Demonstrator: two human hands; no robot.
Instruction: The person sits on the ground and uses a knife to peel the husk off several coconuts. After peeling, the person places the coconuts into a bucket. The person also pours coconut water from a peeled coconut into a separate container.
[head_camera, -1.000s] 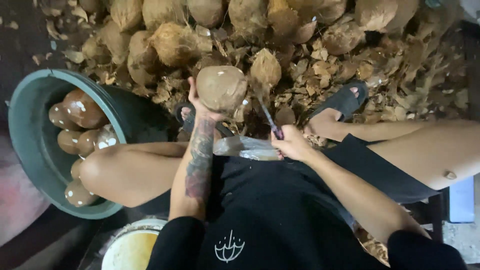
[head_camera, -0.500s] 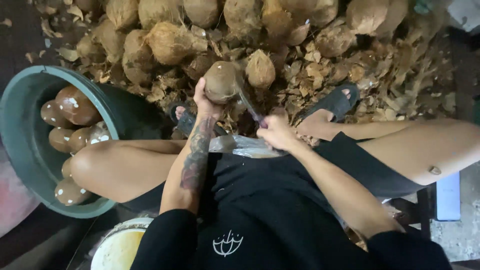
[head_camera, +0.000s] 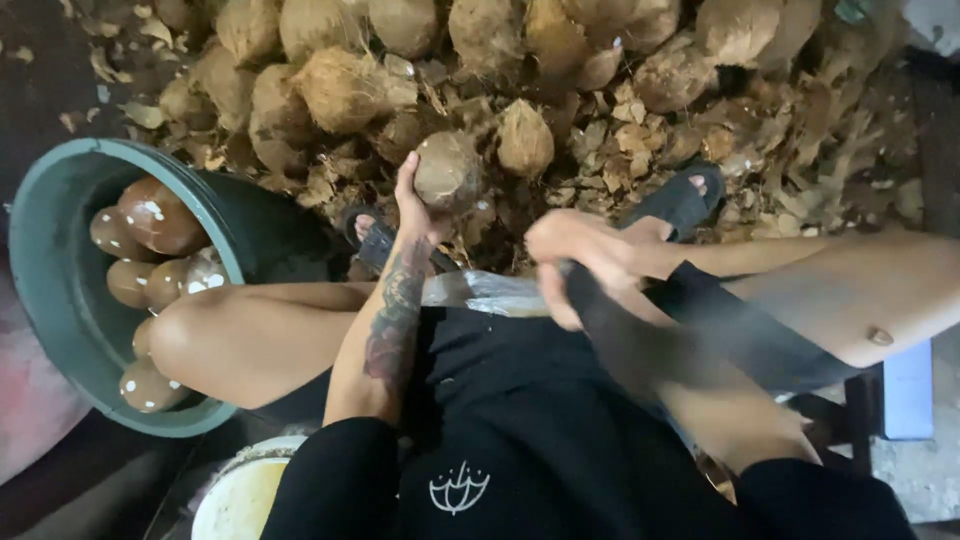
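Left hand (head_camera: 415, 205) raised, cupping coconut (head_camera: 447, 170).

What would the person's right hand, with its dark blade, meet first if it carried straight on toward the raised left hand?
Most likely the coconut gripped by the left hand. The right hand is motion-blurred with its blade, so depth and exact line are uncertain; the clear plastic across the lap lies just beneath.

Right hand (head_camera: 585, 262) and blade motion-blurred

A coconut-husking yard: heaped coconuts (head_camera: 340, 85), husk scraps (head_camera: 640, 140), tub (head_camera: 60, 300) of peeled nuts.
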